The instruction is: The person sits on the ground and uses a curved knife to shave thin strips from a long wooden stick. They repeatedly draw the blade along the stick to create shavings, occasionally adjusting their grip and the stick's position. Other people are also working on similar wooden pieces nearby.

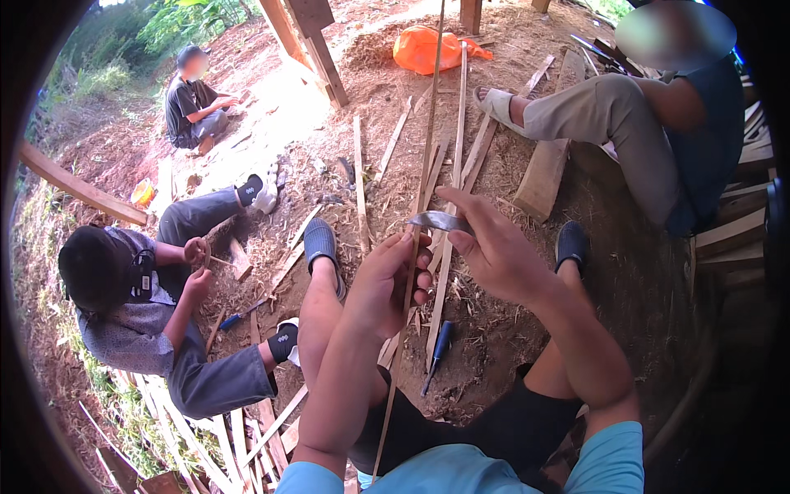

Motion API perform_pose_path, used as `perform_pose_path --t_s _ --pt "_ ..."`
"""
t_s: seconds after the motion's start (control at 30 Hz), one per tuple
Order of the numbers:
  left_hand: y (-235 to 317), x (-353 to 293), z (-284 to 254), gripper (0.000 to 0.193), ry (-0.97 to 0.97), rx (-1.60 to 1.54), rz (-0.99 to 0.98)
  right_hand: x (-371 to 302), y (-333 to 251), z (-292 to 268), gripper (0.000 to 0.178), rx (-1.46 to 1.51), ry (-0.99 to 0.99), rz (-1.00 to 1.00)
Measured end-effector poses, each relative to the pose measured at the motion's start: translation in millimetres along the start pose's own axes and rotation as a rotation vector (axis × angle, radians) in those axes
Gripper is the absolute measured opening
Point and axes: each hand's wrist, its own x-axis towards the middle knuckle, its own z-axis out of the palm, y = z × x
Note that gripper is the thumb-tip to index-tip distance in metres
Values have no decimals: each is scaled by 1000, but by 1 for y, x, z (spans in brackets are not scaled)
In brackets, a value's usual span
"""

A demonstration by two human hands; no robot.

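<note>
A long, thin wooden strip [396, 370] runs from near my lap up past the top of the view. My left hand [387, 284] is closed around it at mid-length, thumb on top. In my right hand [502, 255] is a knife with a short, curved metal blade [436, 220]; the fist hides its handle. The blade lies across the strip just above my left thumb, touching or very close to it. On the ground between my feet lies a slim tool with a blue handle [443, 339].
Wooden slats [360, 185] and shavings litter the dirt. One person [123, 305] sits at left handling a small piece, another [193, 107] sits farther back. At right a person [658, 140] sits by a thick beam [543, 177]. An orange bag [424, 51] lies beyond.
</note>
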Motion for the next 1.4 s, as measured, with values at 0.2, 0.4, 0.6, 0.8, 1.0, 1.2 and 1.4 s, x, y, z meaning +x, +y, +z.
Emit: perform_pose_path --t_s 0.2,0.4,0.6,0.8,1.0,1.2,1.4 --pt "-6 -5 3 22 66 -2 26 -10 -3 11 31 -97 52 -69" --pt "-16 -8 -1 21 88 28 67 -18 -5 18 29 -166 62 -83" --pt "-23 -19 0 21 205 191 73 -21 -20 19 26 -267 21 -81" --pt "-30 -27 -1 25 145 157 92 -9 -10 24 23 -273 80 -135" --pt "-35 -30 4 27 135 171 110 0 -5 23 19 -244 172 -106" --pt "-35 -30 3 28 149 166 105 9 0 23 16 -237 226 -132" --pt "-30 -31 2 30 197 196 116 22 -3 29 14 -251 304 -115"
